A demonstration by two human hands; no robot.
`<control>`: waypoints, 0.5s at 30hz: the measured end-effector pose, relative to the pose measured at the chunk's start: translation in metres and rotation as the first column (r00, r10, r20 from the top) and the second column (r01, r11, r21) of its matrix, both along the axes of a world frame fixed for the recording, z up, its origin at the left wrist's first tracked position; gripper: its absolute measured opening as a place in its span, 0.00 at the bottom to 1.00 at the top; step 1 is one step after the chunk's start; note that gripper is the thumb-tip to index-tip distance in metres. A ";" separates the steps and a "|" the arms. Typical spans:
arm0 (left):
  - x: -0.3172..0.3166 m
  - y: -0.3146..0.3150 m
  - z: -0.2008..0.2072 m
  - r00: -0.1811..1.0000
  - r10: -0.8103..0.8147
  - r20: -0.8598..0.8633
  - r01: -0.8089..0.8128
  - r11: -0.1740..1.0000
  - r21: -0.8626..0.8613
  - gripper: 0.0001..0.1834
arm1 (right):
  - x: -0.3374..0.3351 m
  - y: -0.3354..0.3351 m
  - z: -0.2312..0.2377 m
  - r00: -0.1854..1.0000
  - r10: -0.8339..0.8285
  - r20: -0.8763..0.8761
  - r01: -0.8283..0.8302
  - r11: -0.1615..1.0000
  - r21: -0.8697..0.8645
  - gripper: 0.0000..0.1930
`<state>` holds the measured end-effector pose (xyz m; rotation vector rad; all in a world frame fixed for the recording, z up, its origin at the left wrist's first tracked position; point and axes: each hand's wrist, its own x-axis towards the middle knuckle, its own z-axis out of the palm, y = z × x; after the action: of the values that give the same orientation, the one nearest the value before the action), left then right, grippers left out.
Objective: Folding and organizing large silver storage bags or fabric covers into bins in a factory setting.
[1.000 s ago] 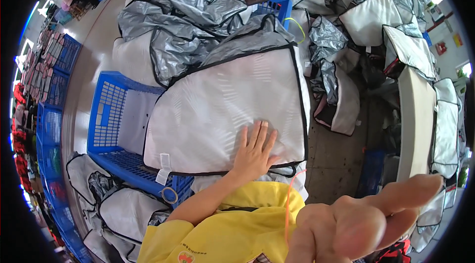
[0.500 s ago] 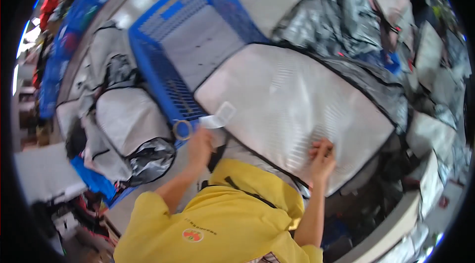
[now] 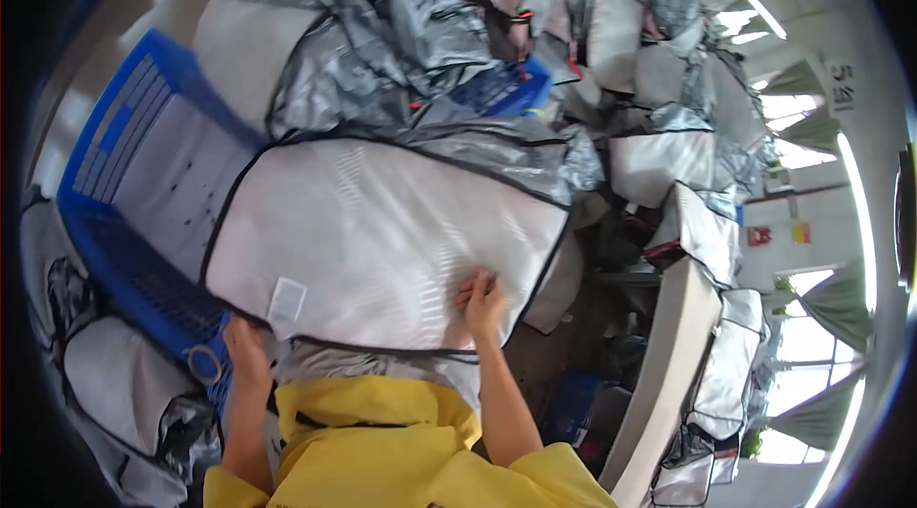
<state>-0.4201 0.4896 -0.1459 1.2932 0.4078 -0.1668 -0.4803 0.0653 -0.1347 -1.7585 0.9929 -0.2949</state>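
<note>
shirt [image 3: 411, 470]: yellow, thin dark strip [image 3: 353, 425] across front | sleeves [image 3: 564, 476]: short, yellow | forearms [image 3: 511, 408]: bare | left hand [image 3: 246, 348], right hand [image 3: 484, 306]: bare

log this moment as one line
left hand: at near left corner of pale panel; right hand: curled over its right half; white tag: on panel; blue crate: at panel's left

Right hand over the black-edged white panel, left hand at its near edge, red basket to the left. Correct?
The head view shows a blue basket, not a red one, to the left. The right hand is over the panel, the left hand at its near edge.
</note>
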 end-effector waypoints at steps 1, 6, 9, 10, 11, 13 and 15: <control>-0.004 -0.010 0.012 0.987 0.152 0.049 -0.153 0.988 0.022 0.15 | 0.002 0.001 -0.002 0.999 0.044 -0.025 -0.047 0.994 -0.100 0.16; 0.030 -0.022 0.064 0.939 0.075 0.335 -0.237 0.848 0.474 0.33 | 0.007 -0.004 0.016 0.992 0.008 -0.126 -0.041 0.965 -0.259 0.17; 0.047 -0.006 0.076 0.909 -0.254 0.329 -0.095 0.643 0.760 0.18 | 0.031 0.033 0.035 0.924 0.375 -0.071 -0.364 0.808 -0.463 0.09; 0.051 -0.012 0.092 0.957 -0.206 0.203 0.000 0.702 0.713 0.18 | 0.040 0.052 0.045 0.873 0.482 -0.072 -0.470 0.792 -0.391 0.09; 0.046 -0.005 0.091 0.959 -0.201 0.198 -0.006 0.688 0.725 0.18 | 0.051 0.075 0.054 0.814 0.577 -0.066 -0.565 0.759 -0.324 0.10; 0.048 -0.007 0.078 0.964 -0.204 0.169 0.015 0.680 0.733 0.19 | 0.077 0.133 0.089 0.729 0.685 0.003 -0.674 0.718 -0.175 0.18; 0.045 -0.017 0.080 0.972 -0.203 0.120 0.056 0.693 0.719 0.21 | 0.093 0.158 0.083 0.593 0.805 -0.024 -0.777 0.563 -0.281 0.30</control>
<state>-0.3747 0.4725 -0.0658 2.1022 0.2082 0.0103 -0.3870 0.2238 -0.0518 -2.2244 -0.0182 0.0791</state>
